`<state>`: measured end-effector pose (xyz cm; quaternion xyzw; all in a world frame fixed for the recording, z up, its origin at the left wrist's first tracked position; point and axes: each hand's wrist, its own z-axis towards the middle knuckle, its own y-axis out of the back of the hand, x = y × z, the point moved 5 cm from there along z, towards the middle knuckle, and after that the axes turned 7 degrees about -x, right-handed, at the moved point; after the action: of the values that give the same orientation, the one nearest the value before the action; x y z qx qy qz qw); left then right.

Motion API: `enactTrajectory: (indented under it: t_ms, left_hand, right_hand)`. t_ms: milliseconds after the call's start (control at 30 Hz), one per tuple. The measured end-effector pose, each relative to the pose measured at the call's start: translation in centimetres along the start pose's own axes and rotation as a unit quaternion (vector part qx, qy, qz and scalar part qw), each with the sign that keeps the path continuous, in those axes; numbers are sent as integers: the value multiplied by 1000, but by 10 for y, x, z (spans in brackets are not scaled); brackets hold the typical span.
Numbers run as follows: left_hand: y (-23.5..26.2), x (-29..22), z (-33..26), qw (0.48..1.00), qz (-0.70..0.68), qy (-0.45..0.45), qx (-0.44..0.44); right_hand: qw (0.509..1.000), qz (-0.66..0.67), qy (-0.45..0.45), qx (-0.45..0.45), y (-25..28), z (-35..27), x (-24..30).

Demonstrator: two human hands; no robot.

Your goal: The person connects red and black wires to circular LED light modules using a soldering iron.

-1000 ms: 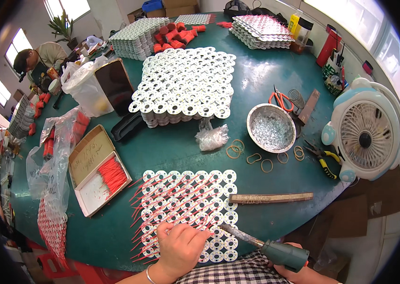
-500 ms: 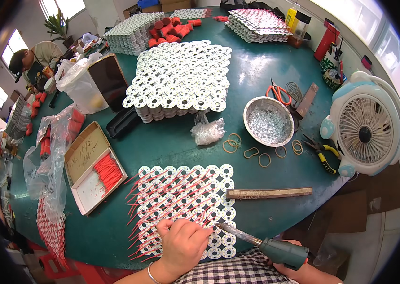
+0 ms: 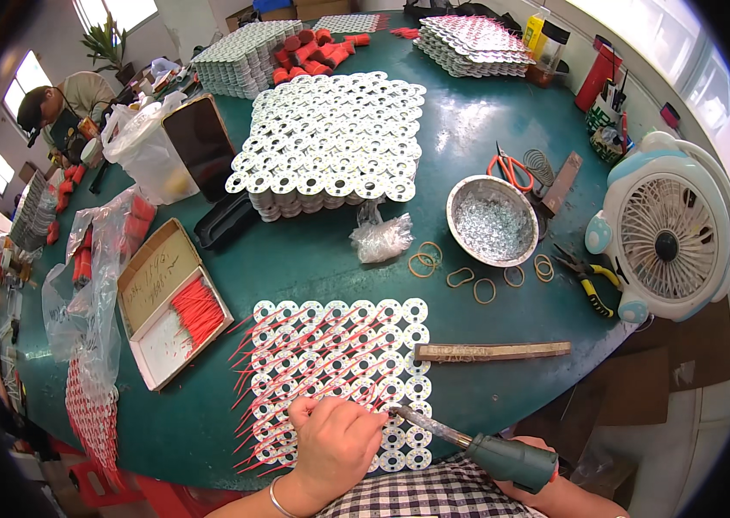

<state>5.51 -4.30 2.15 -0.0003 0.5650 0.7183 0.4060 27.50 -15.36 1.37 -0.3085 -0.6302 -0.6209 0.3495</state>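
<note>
A panel of round white circuit boards (image 3: pixel 415 337) lies on the table in front of me, with thin red wires (image 3: pixel 322 345) slanting across most of its rows. My left hand (image 3: pixel 339 440) rests over the lower middle of the panel, its fingertips pinched on what looks like a red wire. In my right hand (image 3: pixel 537 462) is a soldering iron (image 3: pixel 511 462) with a dark green handle. Its tip reaches the panel right beside my left fingertips. The fingertips hide the exact point of contact.
Left of the panel is an open cardboard box (image 3: pixel 151 350) of red wires. A wooden strip (image 3: pixel 494 352) lies against the panel's right edge. Beyond are a metal bowl (image 3: pixel 451 220), stacked boards (image 3: pixel 330 129), rubber bands, pliers (image 3: pixel 596 289) and a fan (image 3: pixel 667 233). A person (image 3: pixel 80 99) sits far left.
My right hand and the soldering iron have shifted very slightly left. The left hand stays at nearly the same spot on the panel.
</note>
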Motion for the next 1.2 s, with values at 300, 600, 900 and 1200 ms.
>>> enactTrajectory:
  t_ms: [300,600,900,1200]
  left_hand:
    - [12,-11,-3,999,27,-32,-32]
    - [-1,-13,-5,998,22,-51,-26]
    - [-3,-13,-4,998,12,-53,-21]
    - [-3,-12,-4,999,11,-39,-11]
  right_hand:
    - [975,183,-122,-35,8,-8,-10]
    - [989,114,-80,-39,9,-21,-14]
    - [994,95,-32,-35,6,-16,-6]
    - [996,62,-50,-39,8,-23,-12]
